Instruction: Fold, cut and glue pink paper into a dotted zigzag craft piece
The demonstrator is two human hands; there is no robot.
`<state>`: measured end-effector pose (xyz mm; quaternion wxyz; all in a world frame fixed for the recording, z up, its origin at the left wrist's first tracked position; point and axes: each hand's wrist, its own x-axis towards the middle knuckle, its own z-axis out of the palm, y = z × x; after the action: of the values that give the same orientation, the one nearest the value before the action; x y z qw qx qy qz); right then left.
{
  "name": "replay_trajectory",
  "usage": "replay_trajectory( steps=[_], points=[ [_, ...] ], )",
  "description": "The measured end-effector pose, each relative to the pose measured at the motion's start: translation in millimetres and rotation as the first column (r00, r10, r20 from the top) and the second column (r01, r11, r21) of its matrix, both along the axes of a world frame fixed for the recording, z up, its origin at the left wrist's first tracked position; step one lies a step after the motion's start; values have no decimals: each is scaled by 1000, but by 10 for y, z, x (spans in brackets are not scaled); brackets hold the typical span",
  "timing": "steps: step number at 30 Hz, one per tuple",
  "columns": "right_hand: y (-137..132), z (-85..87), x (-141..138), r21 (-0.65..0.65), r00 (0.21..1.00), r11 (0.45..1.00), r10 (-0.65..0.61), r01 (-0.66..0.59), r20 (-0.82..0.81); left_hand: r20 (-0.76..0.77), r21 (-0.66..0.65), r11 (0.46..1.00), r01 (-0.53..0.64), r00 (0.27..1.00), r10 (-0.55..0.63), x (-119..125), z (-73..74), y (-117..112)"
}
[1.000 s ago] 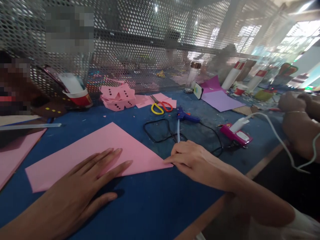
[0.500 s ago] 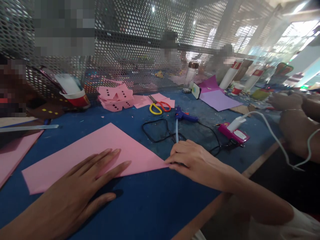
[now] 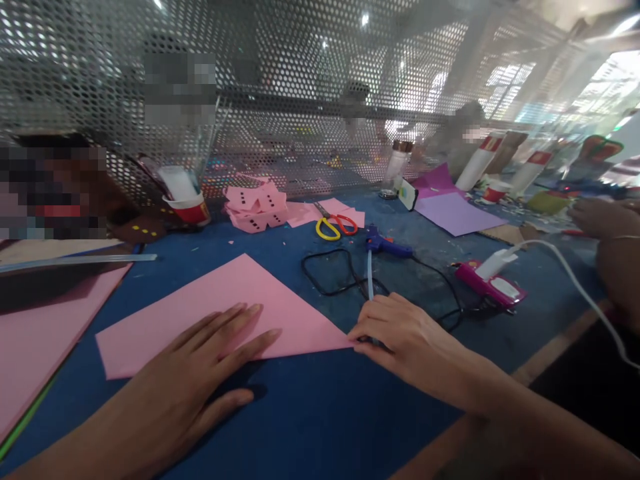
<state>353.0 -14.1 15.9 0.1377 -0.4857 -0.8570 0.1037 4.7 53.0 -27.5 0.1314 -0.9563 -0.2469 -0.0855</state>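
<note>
A folded sheet of pink paper (image 3: 225, 288) lies on the blue table, tapering to a sharp corner on its right. My left hand (image 3: 200, 377) rests flat on it, fingers stretched and thumb apart on the bare table. At the right corner, my right hand (image 3: 407, 343) pinches the paper tip between thumb and fingers. Behind the right hand is a blue glue gun (image 3: 387, 245) with a translucent glue stick (image 3: 370, 275) reaching down towards my knuckles. Scissors (image 3: 327, 230) with yellow and red handles lie beyond the paper.
Cut pink pieces with black marks (image 3: 255, 208) sit by the perforated metal screen (image 3: 290, 113). A paper cup (image 3: 193, 210) holds tools. More pink paper (image 3: 45, 347) lies left. A magenta power strip (image 3: 487, 283), black cord and purple paper (image 3: 455, 213) are right, near another person's arm (image 3: 617, 267).
My view has turned slightly left, so the whole scene sits further right. Both hands keep their places on the pink paper.
</note>
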Motion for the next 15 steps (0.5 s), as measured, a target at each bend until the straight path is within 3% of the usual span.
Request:
replay_trajectory(
  steps=[10, 15],
  points=[
    [-38, -35, -40, 52, 995, 994, -96, 96, 6, 78, -58, 998, -14, 997, 19, 56, 35, -13],
    [-15, -56, -74, 40, 990, 990, -137, 138, -17, 23, -90, 995, -42, 999, 44, 74, 132, -69]
  ],
)
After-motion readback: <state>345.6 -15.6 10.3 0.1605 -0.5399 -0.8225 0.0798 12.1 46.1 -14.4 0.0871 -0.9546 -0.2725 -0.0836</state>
